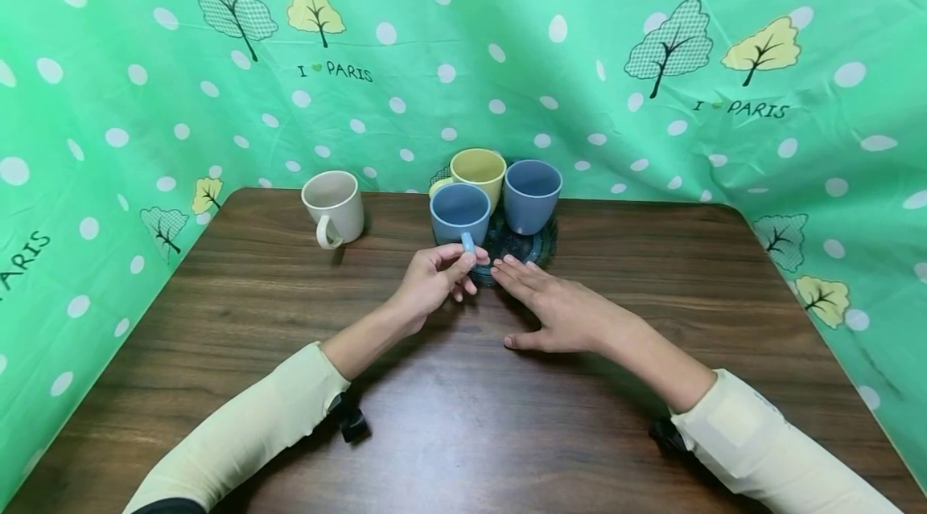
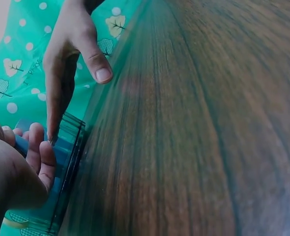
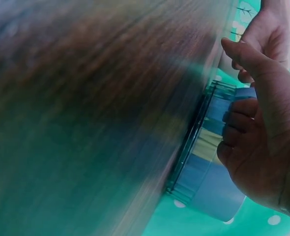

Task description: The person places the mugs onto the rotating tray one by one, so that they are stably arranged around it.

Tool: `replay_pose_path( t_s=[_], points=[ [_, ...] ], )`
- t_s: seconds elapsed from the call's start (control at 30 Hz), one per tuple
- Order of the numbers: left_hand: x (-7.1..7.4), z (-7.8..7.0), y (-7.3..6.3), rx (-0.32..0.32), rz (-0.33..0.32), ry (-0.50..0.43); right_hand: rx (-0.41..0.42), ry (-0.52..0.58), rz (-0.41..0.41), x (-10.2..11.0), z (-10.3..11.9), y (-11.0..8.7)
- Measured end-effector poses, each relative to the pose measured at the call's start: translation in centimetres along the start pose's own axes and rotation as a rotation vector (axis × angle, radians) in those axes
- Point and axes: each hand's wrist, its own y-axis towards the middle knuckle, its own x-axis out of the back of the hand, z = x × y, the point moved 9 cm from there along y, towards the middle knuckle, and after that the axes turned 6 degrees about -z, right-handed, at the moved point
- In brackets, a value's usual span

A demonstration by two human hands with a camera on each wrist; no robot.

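A light blue mug (image 1: 459, 212) stands at the front left of a dark glass tray (image 1: 545, 244). My left hand (image 1: 434, 281) pinches its handle (image 1: 467, 243) between thumb and fingers. Behind it on the tray stand a yellow mug (image 1: 479, 168) and a darker blue mug (image 1: 533, 196). My right hand (image 1: 561, 309) is held flat at the tray's front edge, fingers straight and thumb spread, close to the left fingertips. In the right wrist view the right hand (image 3: 258, 152) is beside the tray's clear side wall (image 3: 194, 142); whether it touches is unclear.
A white mug (image 1: 336, 208) stands apart on the left of the brown wooden table (image 1: 463, 417), its handle facing forward. A green dotted cloth (image 1: 449, 39) printed with trees hangs right behind the table's back edge and along both sides.
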Motion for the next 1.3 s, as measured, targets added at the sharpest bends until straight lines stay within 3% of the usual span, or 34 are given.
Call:
replay_pose_path(
  t_s=[0.43, 0.73, 0.93, 1.3],
  points=[
    [0.2, 0.2, -0.4, 0.008, 0.024, -0.019, 0.002, -0.006, -0.007, -0.3, 0.2, 0.1],
    [1.1, 0.4, -0.6, 0.001, -0.022, -0.011, -0.009, 0.032, -0.045, 0.3, -0.3, -0.6],
    [2.3, 0.4, -0.8, 0.000, -0.029, -0.005, -0.056, 0.016, -0.068, 1.2, -1.7, -1.2],
    [5.9, 0.6, -1.3, 0.011, -0.072, 0.000, -0.112, 0.008, -0.058, 2.1, -3.9, -1.9]
  ],
)
